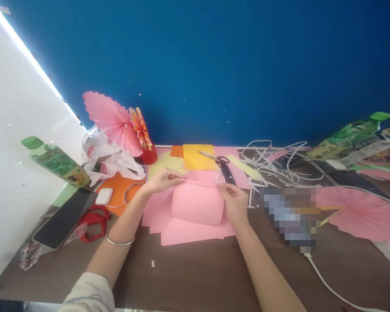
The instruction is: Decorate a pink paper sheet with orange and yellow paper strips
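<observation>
My left hand pinches the upper left edge of a pink paper sheet that is curled over on itself. My right hand pinches the same sheet at its upper right corner. The sheet lies on a stack of pink paper spread on the brown table. Just beyond the hands lie scissors with black handles, resting across yellow paper. A thin bangle circles my left wrist.
A pink paper fan and an orange one stand at the back left near crumpled plastic. A phone, earbud case, and green bottle sit left. White cables, another bottle and a pink fan lie right.
</observation>
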### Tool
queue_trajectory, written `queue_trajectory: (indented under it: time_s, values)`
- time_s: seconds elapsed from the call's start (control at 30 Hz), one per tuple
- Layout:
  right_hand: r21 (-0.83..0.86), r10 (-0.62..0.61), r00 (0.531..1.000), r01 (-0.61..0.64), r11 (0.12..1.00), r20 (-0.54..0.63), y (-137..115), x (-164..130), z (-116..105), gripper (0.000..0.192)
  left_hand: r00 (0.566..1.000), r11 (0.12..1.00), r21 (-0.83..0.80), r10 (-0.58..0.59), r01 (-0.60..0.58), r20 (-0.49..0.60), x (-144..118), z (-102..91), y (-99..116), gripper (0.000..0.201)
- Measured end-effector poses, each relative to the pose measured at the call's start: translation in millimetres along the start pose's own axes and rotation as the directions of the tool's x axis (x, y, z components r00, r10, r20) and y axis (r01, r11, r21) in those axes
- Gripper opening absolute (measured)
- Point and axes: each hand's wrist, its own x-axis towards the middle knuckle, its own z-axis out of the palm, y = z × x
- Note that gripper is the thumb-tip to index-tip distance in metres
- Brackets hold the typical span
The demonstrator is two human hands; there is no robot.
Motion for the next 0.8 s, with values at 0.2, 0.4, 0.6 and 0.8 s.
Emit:
queue_trajectory:
  time_s: [0.2, 0.4, 0.6, 0.8]
  values:
    - [-0.053, -0.021, 1.0, 0.021, 0.998, -0.004, -6.1, -3.6, 2.6, 0.02, 0.999, 0.997, 0.075, -0.034, 0.036, -0.023, 1.5, 9.1, 3.1, 0.029]
    - [-0.082, -0.053, 0.997, 0.058, 0.995, 0.063, -7.9, -0.5, -3.0, 0.022, 0.998, 0.993, 0.109, -0.044, 0.047, -0.035, 2.3, 9.5, 0.3, 0.029]
    - [-0.274, -0.194, 0.92, 0.294, 0.916, 0.34, -21.4, 6.4, -10.5, 0.022, 0.996, 0.988, 0.151, 0.002, 0.011, -0.088, -2.9, 0.7, 11.7, 0.023]
    - [-0.348, -0.596, 0.622, 0.781, 0.518, 0.508, -63.1, 16.4, -3.1, 0.012, 0.931, 0.949, 0.24, 0.263, -0.203, -0.253, -16.8, 0.5, 30.6, 0.022]
